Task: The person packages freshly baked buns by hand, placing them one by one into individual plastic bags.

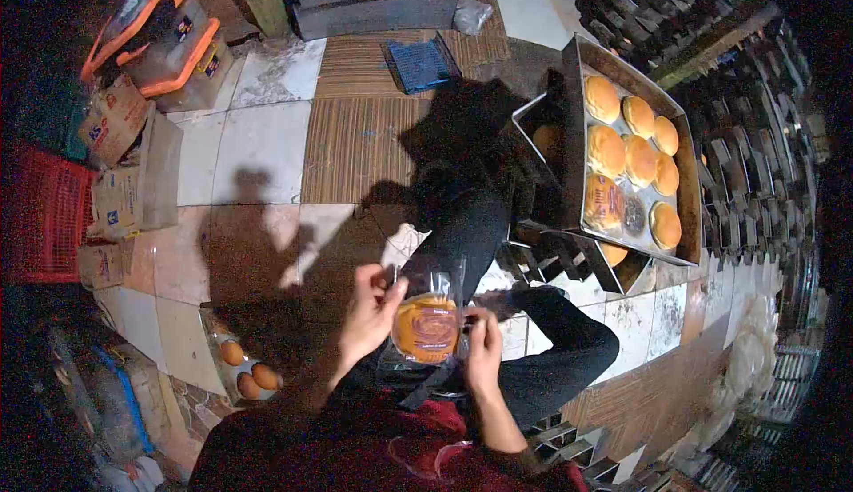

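Note:
Over my lap is a clear plastic bag with a round golden-brown bun (pixel 426 330) inside, its front printed with dark lettering and a swirl. My left hand (pixel 369 310) pinches the bag's upper left edge between thumb and fingers. On the other side, my right hand (pixel 483 343) has its fingers closed on the bag's right edge. The bag's top stands up, loose and see-through, above the bun. To the right, a metal tray (pixel 684 136) carries several unwrapped buns (pixel 640 159) and one bagged bun (pixel 603 203) in its near left corner.
Beneath the tray sits another pan (pixel 619 272) with a bun showing. Eggs (pixel 265 376) lie in a box at lower left. A blue basket (pixel 423 64) rests on the floor ahead. Cardboard boxes (pixel 115 199) and a red crate (pixel 49 216) stand left; stacked metal tins (pixel 755 172) line the right.

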The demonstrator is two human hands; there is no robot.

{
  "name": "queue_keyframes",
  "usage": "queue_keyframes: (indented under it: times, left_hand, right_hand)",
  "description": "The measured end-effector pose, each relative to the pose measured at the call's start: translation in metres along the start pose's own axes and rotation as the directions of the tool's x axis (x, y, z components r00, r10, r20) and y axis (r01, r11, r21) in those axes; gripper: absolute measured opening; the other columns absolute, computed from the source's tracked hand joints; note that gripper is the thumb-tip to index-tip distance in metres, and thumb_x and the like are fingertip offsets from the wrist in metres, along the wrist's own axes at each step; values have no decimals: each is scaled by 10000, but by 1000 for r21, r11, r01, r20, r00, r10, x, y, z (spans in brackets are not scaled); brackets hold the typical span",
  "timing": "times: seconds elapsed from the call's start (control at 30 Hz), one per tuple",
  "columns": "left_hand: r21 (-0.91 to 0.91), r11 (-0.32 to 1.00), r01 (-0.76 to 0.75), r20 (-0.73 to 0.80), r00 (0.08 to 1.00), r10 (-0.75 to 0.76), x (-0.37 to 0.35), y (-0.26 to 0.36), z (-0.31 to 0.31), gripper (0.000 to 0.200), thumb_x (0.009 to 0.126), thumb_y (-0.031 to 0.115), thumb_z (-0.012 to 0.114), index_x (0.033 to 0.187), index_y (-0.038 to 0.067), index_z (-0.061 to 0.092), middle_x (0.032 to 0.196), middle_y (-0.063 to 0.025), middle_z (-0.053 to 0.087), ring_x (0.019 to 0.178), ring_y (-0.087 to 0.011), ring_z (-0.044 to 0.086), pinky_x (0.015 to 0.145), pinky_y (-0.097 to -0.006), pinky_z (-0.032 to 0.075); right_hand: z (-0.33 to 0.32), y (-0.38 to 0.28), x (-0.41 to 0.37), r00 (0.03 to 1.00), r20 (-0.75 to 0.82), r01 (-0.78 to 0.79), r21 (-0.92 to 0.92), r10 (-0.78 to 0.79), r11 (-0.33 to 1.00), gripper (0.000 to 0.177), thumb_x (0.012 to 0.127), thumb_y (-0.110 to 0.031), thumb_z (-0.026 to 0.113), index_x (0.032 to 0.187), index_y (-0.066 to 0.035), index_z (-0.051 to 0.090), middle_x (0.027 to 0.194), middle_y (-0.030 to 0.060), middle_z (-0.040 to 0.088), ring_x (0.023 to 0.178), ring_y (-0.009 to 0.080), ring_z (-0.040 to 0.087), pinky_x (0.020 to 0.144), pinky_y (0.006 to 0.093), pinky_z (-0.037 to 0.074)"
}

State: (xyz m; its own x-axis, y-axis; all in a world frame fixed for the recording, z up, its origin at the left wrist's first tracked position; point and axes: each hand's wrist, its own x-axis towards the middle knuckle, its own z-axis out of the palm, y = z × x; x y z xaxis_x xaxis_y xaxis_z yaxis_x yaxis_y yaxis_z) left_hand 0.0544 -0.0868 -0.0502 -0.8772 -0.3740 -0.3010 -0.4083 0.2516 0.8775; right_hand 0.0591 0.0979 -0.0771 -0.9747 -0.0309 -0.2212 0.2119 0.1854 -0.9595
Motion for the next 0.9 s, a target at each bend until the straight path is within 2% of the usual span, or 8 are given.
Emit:
queue_keyframes:
  times: [0.17, 0.23, 0.3, 0.47, 0.5, 0.63, 0.7, 0.9]
  left_hand:
    - [-78, 996, 53, 185, 982, -37, 6, 32, 13, 219, 872, 201, 525, 859, -15, 556, 774, -127, 575, 736, -191, 549, 678, -291, 439]
    - [-228, 883, -410, 11, 906, 424, -14, 62, -3, 132, 805, 99, 590, 819, -32, 583, 758, -108, 574, 707, -198, 566, 668, -288, 444]
    - [-183, 679, -711, -218, 703, 677, -22, 75, -7, 93, 704, 0, 624, 796, -17, 630, 798, -109, 582, 740, -219, 573, 682, -299, 454]
    - [-288, 569, -770, -39, 603, 797, -14, 40, -4, 166, 594, -3, 706, 727, -5, 607, 706, -92, 556, 665, -220, 566, 644, -288, 452]
    - [-539, 374, -754, -422, 627, 655, -28, 42, 29, 197, 560, -7, 723, 692, 2, 577, 675, -81, 539, 613, -204, 549, 629, -280, 441]
    - [-24, 819, -573, 251, 789, 560, -13, 89, -3, 128, 652, -12, 667, 650, -2, 539, 794, -87, 550, 721, -188, 545, 683, -270, 430]
    - [-433, 888, -153, 14, 984, 177, 16, 58, 19, 61, 775, 31, 602, 769, 4, 548, 827, -58, 547, 776, -135, 521, 689, -255, 426]
    - [-322, 947, -10, -127, 991, -33, -12, -38, 27, 126, 796, 78, 593, 730, -24, 557, 728, -38, 495, 608, -98, 478, 543, -237, 384]
  right_hand:
    - [-2, -32, 39, 963, 145, -226, -25, 227, 974, 188, 882, -161, 496, 824, 1, 570, 770, 76, 562, 713, 131, 506, 654, 273, 412]
    - [-18, -80, 17, 975, 104, 213, -189, -197, 959, 95, 837, -79, 525, 825, 5, 570, 760, 115, 564, 678, 199, 524, 628, 298, 413]
    - [-31, -110, -4, 722, 94, 675, -318, -686, 666, 69, 745, 46, 556, 810, 21, 559, 761, 124, 556, 655, 280, 514, 595, 339, 414]
    - [-35, -94, -16, 844, 84, 533, -247, -530, 809, 28, 747, 20, 561, 773, 9, 561, 698, 114, 527, 621, 238, 507, 554, 305, 404]
    - [-40, -96, -24, 758, 65, 647, -207, -649, 734, 8, 757, 16, 565, 762, 15, 560, 683, 111, 522, 602, 236, 500, 546, 305, 396]
    - [-31, -111, 2, 826, 28, 544, -303, -563, 782, 69, 787, -30, 571, 746, 23, 555, 628, 153, 506, 540, 269, 497, 506, 326, 385]
    - [-25, -88, 35, 905, -144, 330, -357, -401, 874, 243, 862, -188, 523, 708, 0, 517, 573, 185, 460, 511, 307, 472, 491, 381, 374]
    - [-17, 24, -3, 984, -84, -167, -107, 158, 980, 359, 889, -274, 475, 690, 20, 530, 577, 189, 511, 508, 268, 495, 521, 390, 390]
